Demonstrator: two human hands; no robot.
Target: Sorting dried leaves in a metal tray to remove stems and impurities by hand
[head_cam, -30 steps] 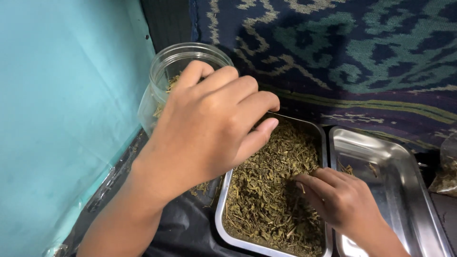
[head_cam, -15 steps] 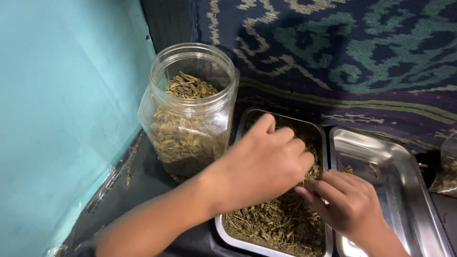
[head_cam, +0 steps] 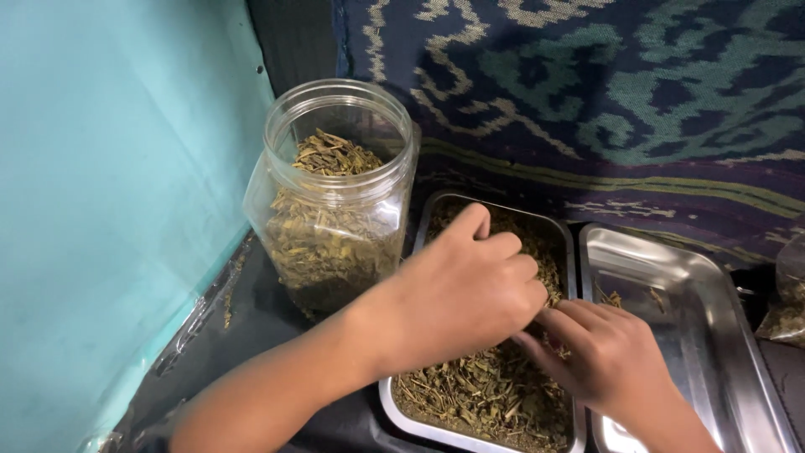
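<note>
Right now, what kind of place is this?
Likely a small home or workshop corner for sorting dried herbs: a clear jar of dried leaves, two metal trays, a patterned woven cloth and a teal wall.

Dried herbs in your steel tray, with the jar just beside it.

Your steel tray (head_cam: 426, 220) lies flat on the dark surface, filled with dried herbs (head_cam: 482, 394): brownish-green, crumbled leaves and thin stems spread in a loose bed, thickest at the near end. Just to its left stands your clear plastic jar (head_cam: 335, 197), upright, lid off, wide mouth open. It is packed with the same dried leaf, heaped higher toward its far side, nearly up to the neck.
</note>
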